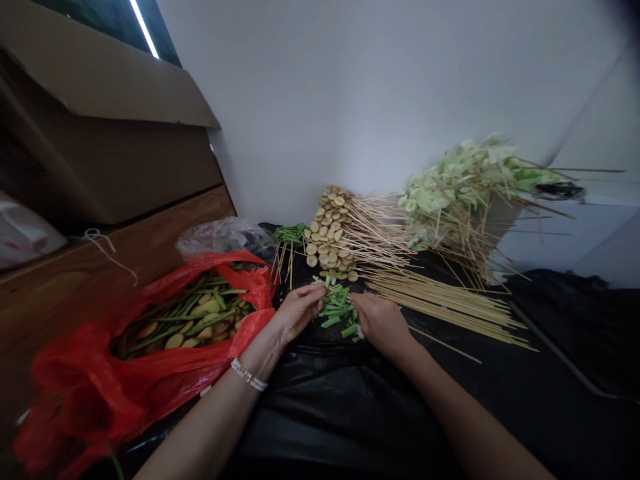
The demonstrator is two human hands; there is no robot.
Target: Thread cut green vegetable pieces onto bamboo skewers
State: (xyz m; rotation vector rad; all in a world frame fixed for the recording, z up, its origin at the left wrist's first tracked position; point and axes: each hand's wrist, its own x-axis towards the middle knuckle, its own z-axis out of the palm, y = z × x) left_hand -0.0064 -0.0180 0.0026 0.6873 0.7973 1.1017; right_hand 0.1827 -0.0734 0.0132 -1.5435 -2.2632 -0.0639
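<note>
My left hand (303,308) is closed in a pinch above a small heap of cut green stalks (337,310); a piece of green stalk (327,283) shows at its fingertips. Facing it, my right hand (377,319) is closed around a bamboo skewer (445,345), whose bare end sticks out behind the hand to the right. Just beyond the heap lies a stack of skewered potato slices (327,230). A bundle of skewered green stalks (290,233) rests to its left. Loose bamboo skewers (450,307) lie in a row right of my right hand.
A red plastic bag (90,373) with potato slices and green stalks stands open at left. Behind it are a clear plastic bag (220,237) and a cardboard box (150,160). Skewered cabbage leaves (460,177) are piled at back right. Black plastic sheeting (330,400) covers the surface.
</note>
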